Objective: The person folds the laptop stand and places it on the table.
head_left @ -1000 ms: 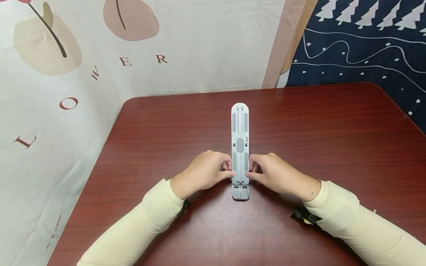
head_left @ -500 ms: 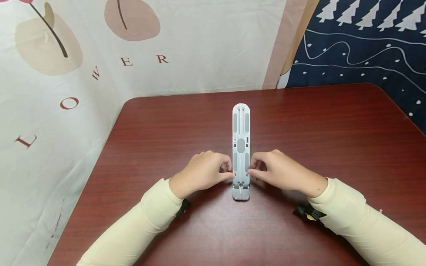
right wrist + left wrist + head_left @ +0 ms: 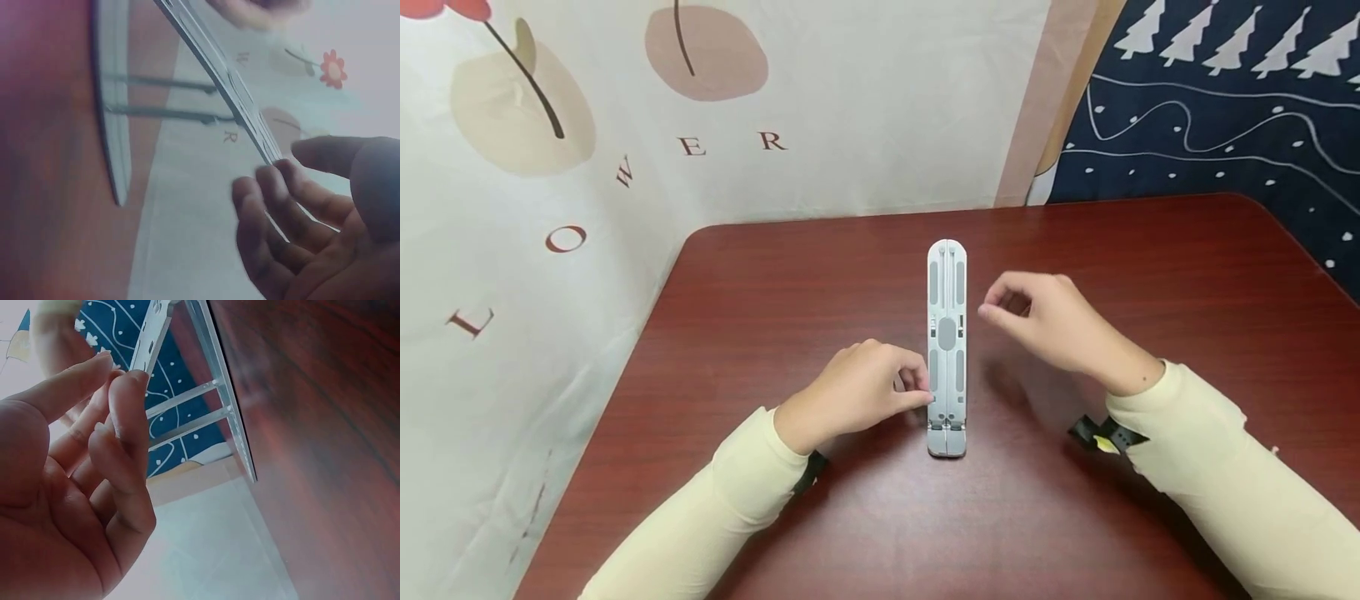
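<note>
A silver folding laptop stand point(image 3: 947, 367) with grey pads stands narrow in the middle of the table, its far end pointing away from me. Its upper arms slope above the base rails, and two thin struts join them in both wrist views. My left hand point(image 3: 865, 387) pinches the stand's left edge near its front end between thumb and fingers. To the right of the stand's upper half, my right hand point(image 3: 1060, 321) hovers with loosely bent fingers and nothing in them. In the right wrist view its fingertips point(image 3: 272, 175) overlap the end of the upper arm point(image 3: 250, 128).
The reddish-brown wooden table point(image 3: 775, 283) has rounded far corners. Behind it hangs a pale cloth point(image 3: 880, 100) with printed letters, and at the right a dark blue cloth point(image 3: 1210, 125) with white trees. Dark straps point(image 3: 1108, 435) show at the cuffs.
My right hand has let go of the stand's right edge and moved up and away to the right. The left hand keeps its pinch, and the stand stays in place.
</note>
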Demonstrator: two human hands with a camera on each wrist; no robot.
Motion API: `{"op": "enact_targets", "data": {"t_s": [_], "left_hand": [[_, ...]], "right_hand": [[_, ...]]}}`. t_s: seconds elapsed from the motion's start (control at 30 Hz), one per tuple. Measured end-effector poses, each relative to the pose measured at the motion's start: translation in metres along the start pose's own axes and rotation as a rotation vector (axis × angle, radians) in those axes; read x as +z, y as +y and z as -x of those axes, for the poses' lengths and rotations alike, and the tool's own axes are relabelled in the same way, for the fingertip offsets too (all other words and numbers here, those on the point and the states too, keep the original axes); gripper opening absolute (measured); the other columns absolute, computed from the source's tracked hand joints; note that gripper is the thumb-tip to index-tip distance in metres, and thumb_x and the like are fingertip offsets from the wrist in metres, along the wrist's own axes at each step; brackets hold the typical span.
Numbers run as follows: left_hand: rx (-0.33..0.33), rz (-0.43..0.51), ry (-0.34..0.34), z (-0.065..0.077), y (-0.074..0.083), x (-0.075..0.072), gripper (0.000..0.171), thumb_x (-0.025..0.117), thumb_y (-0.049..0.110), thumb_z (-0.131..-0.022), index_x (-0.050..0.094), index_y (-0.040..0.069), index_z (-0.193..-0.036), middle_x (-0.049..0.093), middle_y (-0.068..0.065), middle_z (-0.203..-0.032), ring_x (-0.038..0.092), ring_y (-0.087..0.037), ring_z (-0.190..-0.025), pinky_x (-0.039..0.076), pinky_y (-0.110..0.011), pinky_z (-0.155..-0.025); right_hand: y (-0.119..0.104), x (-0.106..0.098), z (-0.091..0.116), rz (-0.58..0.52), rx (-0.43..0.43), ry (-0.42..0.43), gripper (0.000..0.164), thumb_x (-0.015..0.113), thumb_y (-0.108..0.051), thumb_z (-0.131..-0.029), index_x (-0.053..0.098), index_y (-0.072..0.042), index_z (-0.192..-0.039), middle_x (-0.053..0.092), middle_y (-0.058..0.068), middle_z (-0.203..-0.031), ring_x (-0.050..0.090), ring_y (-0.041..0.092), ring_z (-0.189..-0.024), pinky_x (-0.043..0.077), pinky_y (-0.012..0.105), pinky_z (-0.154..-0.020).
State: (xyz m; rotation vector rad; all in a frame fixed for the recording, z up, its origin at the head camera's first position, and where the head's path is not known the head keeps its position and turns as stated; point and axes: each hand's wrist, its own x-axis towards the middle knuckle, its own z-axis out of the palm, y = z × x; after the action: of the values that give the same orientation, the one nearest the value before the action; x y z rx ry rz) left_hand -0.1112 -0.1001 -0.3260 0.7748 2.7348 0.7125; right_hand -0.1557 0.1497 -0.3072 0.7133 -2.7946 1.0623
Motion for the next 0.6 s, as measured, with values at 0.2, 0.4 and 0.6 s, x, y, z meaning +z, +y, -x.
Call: {"op": "enact_targets", "data": {"t_s": [0.2,0.4,0.6], "left_hand": [[0.023,0.007,-0.035,0.001,0.003,0.003,0.014,0.079,0.028,-0.085,0.069,0.033,-0.077,0.066,0.024,-0.069,0.057,0.001,-0.063,0.046,-0.028,-0.064],[0.054,0.005,-0.069,0.002,0.005,0.004,0.012,0.079,0.028,-0.085,0.070,0.031,-0.077,0.066,0.024,-0.069,0.055,0.001,-0.059,0.045,-0.027,-0.062],[0.095,-0.020,-0.093,0.002,0.006,0.005,0.013,0.081,0.029,-0.084,0.070,0.031,-0.077,0.066,0.023,-0.070,0.056,0.004,-0.061,0.046,-0.026,-0.062]], "right_hand": [[-0.004,-0.012,-0.034,-0.012,-0.002,0.104,0.005,0.069,-0.015,-0.093,0.072,-0.011,-0.095,0.068,0.003,-0.081,0.057,0.017,-0.073,0.045,0.026,-0.065],[-0.009,-0.019,-0.056,-0.026,0.006,0.096,0.010,0.067,-0.017,-0.094,0.073,-0.011,-0.099,0.070,0.006,-0.087,0.057,0.019,-0.077,0.044,0.029,-0.067],[-0.009,-0.016,-0.070,-0.078,0.034,0.054,0.011,0.069,-0.017,-0.094,0.075,-0.011,-0.100,0.070,0.007,-0.090,0.056,0.020,-0.080,0.045,0.030,-0.068]]}}
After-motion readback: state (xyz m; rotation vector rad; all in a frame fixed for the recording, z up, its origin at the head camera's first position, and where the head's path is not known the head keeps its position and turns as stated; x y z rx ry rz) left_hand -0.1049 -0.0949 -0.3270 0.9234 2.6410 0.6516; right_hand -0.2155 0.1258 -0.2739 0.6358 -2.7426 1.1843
